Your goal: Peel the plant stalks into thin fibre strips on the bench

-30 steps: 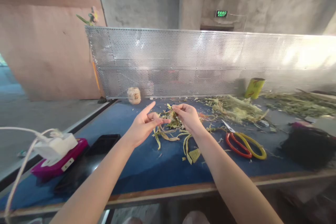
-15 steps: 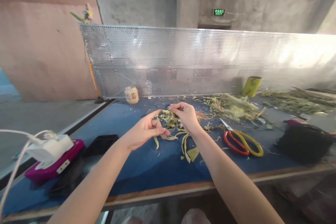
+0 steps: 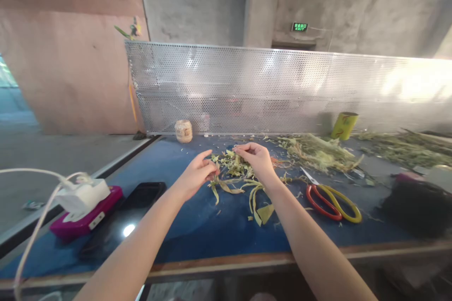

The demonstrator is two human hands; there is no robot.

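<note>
- Blue-covered desk (image 3: pixel 212 230) with a worn wooden front edge is carrying the work, two bare forearms reaching out over it from the camera's side.
- To the left, a dark phone (image 3: pixel 141 195) is lying flat beside a magenta device (image 3: pixel 84 220), with a white charger (image 3: pixel 83 195) sitting on top and its cable (image 3: pixel 31 230) trailing off the desk.
- At centre, loose leaf strips (image 3: pixel 254 197) are curling on the cloth just in front of a small pile of leaf scraps (image 3: pixel 235 167).
- The left hand (image 3: pixel 196 176) is working at the pile's near-left edge, its fingers drawn narrow with the tips meeting on a scrap.
- The right hand (image 3: pixel 257 160) is arching over the pile, its fingers pinching a piece at the top.
- Judging by how dry and frayed the scraps look, a light fingertip pinch, one piece at a time, with the other hand steadying the pile, would suit this sorting best.
- Orange-and-yellow scissors (image 3: pixel 334 200) are lying near the right wrist, a black bag (image 3: pixel 416 202) beyond them.
- Further back, a larger heap of husks (image 3: pixel 318 150), a twine ball (image 3: pixel 183 130) and a yellow-green tube (image 3: pixel 344 125) are sitting before a perforated metal screen (image 3: pixel 282 89).
</note>
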